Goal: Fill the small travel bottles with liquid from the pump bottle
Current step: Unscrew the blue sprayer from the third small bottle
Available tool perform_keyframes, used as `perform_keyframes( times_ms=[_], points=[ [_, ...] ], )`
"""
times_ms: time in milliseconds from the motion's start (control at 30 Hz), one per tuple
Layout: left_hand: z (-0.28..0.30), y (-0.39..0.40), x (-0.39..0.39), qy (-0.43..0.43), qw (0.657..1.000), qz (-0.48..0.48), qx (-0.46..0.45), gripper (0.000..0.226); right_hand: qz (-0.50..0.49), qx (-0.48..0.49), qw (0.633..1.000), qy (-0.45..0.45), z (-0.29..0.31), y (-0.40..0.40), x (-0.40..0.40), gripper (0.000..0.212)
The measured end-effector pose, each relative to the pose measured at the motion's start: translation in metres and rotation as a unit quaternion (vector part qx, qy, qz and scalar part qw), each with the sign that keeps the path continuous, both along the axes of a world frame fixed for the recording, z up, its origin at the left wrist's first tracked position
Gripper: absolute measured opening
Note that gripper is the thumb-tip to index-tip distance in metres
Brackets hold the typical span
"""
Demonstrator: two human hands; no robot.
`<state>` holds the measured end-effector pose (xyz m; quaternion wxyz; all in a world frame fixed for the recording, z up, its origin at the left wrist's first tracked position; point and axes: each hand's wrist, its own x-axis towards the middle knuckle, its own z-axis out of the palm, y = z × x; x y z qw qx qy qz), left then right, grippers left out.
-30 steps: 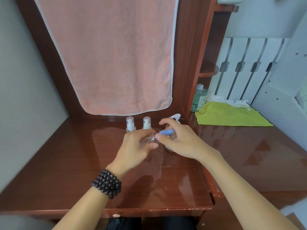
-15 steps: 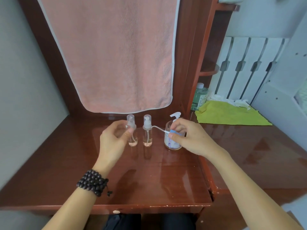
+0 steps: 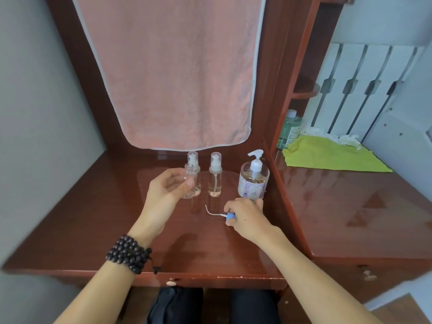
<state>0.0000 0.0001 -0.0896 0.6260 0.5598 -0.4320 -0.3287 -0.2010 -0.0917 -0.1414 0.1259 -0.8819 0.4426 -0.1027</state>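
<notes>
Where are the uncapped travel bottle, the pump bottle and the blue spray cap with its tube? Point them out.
uncapped travel bottle (image 3: 188,183), head view, on its clear body
pump bottle (image 3: 253,183), head view, on its clear body above the label
blue spray cap (image 3: 230,216), head view, on the blue collar

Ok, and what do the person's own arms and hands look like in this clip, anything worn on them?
Both forearms are bare, with no sleeves in view. The left hand has a bracelet of dark round beads wound several times round the wrist, with a short knotted tail hanging off it. The right hand and its wrist carry nothing: no ring, watch or glove shows on either hand.
</notes>
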Motion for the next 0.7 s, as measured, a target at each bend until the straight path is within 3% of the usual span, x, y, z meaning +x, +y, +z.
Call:
perform_keyframes(
  times_ms=[567,700],
  points=[
    [-0.003,-0.010,-0.008,-0.013,1.000,-0.019,0.014,0.025,-0.024,0.035,0.998,-0.037,0.011,-0.002,-0.008,0.047],
    [0.003,-0.020,-0.018,-0.066,0.998,-0.013,0.019,0.026,-0.034,-0.028,0.994,-0.098,0.039,-0.008,-0.011,0.037]
  ],
)
